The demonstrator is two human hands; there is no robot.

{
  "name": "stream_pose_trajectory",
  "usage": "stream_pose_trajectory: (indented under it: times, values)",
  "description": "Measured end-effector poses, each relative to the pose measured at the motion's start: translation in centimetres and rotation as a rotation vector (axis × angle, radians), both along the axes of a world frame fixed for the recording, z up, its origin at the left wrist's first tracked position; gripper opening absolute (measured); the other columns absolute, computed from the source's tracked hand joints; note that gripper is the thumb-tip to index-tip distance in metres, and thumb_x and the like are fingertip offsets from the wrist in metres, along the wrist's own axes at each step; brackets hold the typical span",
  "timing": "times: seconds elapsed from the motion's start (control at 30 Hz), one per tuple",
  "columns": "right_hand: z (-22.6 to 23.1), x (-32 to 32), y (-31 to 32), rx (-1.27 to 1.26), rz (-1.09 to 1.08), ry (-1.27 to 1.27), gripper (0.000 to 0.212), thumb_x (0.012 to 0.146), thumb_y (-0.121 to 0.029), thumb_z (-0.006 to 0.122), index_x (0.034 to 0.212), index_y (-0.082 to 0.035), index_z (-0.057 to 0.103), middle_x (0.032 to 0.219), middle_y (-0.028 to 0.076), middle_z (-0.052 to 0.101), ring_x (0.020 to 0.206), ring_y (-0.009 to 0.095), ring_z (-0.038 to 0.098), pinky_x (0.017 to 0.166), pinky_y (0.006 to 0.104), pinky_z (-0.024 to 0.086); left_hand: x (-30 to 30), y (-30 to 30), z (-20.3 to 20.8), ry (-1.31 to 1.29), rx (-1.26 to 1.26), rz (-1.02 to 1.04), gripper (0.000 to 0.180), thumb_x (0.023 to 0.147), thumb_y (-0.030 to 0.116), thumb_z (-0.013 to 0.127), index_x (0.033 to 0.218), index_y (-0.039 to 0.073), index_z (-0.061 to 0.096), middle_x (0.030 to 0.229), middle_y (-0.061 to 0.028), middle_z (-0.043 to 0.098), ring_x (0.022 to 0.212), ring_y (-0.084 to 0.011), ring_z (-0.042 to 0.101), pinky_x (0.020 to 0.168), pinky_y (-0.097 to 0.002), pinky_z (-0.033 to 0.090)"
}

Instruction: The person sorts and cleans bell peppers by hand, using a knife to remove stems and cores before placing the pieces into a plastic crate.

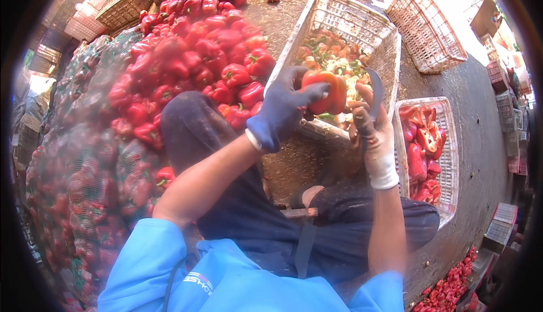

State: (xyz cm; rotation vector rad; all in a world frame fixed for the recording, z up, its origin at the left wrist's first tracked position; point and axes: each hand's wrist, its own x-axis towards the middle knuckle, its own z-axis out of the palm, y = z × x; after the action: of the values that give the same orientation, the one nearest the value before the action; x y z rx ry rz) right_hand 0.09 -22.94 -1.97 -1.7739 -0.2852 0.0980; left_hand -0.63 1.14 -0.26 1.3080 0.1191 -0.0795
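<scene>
My left hand [277, 108], in a dark blue glove, is closed around a red bell pepper [329, 92] with an orange-tinged side. In a pale glove with dark, dirty fingers, my right hand [374, 142] grips a knife with a curved blade [375, 92], which points up just right of the pepper. Both hands are over the near end of a white plastic crate [357, 13] holding pepper cores, seeds and green stems. Beside my right hand, a smaller white crate [451, 165] contains cut red pepper pieces [421, 151].
A heap of whole red peppers [198, 52] lies to the left, by my bent knee. Full mesh sacks [85, 182] line the left side. A slatted crate [425, 29] stands at the far right, and more red peppers [449, 286] lie at lower right.
</scene>
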Motion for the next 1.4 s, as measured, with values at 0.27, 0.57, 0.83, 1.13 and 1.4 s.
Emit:
stream_pose_trajectory:
  times: [0.27, 0.57, 0.83, 1.13, 1.4]
  values:
    - [5.1, -0.9, 2.6, 0.168, 0.017, 0.195, 0.062, 0.094, -0.020, 0.083, 0.150, -0.005, 0.061, 0.105, 0.000, 0.072, 0.071, 0.003, 0.058, 0.058, 0.0191, 0.043, -0.7, -0.5, 0.6, -0.047, 0.098, -0.146, 0.057, 0.094, 0.031, 0.085, 0.132, -0.004, 0.061, 0.107, -0.0092, 0.073, 0.087, -0.0125, 0.070, 0.069, -0.0277, 0.058]
    - [5.8, -0.7, 0.8, 0.235, 0.004, 0.366, 0.052, 0.090, -0.010, 0.079, 0.140, -0.001, 0.066, 0.100, 0.001, 0.072, 0.079, 0.004, 0.061, 0.067, 0.0192, 0.046, -0.7, -0.9, 0.3, 0.103, -0.094, -0.332, 0.047, 0.097, 0.032, 0.079, 0.129, 0.000, 0.066, 0.105, -0.0057, 0.073, 0.084, -0.0087, 0.067, 0.068, -0.0226, 0.053]
    - [1.6, 0.6, -2.5, -0.114, 0.104, 0.009, 0.043, 0.095, -0.012, 0.074, 0.136, 0.000, 0.066, 0.097, 0.000, 0.070, 0.075, 0.004, 0.060, 0.065, 0.0194, 0.046, -0.2, -1.9, -0.6, 0.005, -0.524, -0.576, 0.047, 0.098, 0.023, 0.075, 0.136, -0.003, 0.064, 0.112, -0.0102, 0.074, 0.099, -0.0156, 0.071, 0.091, -0.0291, 0.056]
    - [0.5, 0.7, -3.5, -0.384, 0.087, -0.252, 0.039, 0.102, -0.016, 0.069, 0.138, -0.002, 0.064, 0.093, 0.000, 0.070, 0.070, 0.007, 0.065, 0.063, 0.0230, 0.054, -0.4, -2.3, -0.5, 0.002, -0.467, -0.592, 0.052, 0.100, 0.027, 0.072, 0.140, -0.003, 0.059, 0.120, -0.0117, 0.073, 0.110, -0.0189, 0.071, 0.100, -0.0327, 0.056]
    - [2.5, -0.1, -12.7, -0.016, -0.167, 0.214, 0.043, 0.103, -0.033, 0.066, 0.132, -0.002, 0.065, 0.084, 0.000, 0.062, 0.062, 0.010, 0.057, 0.051, 0.0257, 0.046, -0.2, -1.7, -0.5, 0.049, -0.257, -0.510, 0.053, 0.097, 0.033, 0.073, 0.138, 0.002, 0.062, 0.114, -0.0041, 0.072, 0.097, -0.0093, 0.066, 0.082, -0.0249, 0.052]
